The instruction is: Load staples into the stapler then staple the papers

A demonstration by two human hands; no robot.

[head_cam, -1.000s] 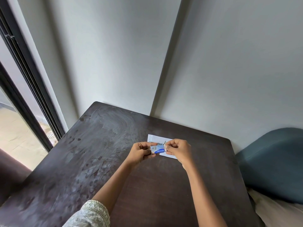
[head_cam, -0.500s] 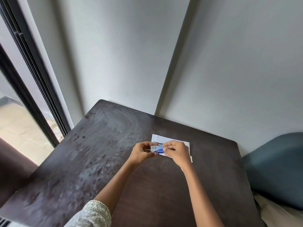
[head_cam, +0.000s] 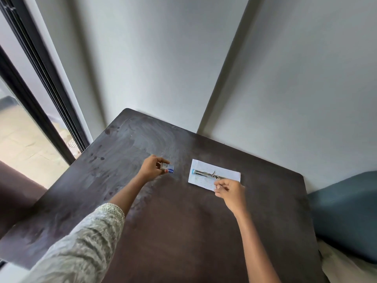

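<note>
My left hand pinches a small blue-and-white staple box just above the table, left of the papers. A white sheaf of papers lies flat on the dark table. On it rests a metal stapler, swung open, with a blue tip at its left end. My right hand hovers at the papers' near right edge. Its thumb and forefinger are pinched on a small pale sliver that looks like a strip of staples, close to the stapler's right end.
The table stands in a corner of two grey walls. A dark-framed glass door runs along the left. A blue cushion presses against the table's right edge, with white cloth below it.
My hands were together on the staple box over the papers. Now the left hand has carried the box leftward, the right has drawn back to the right, and the open stapler is uncovered.
</note>
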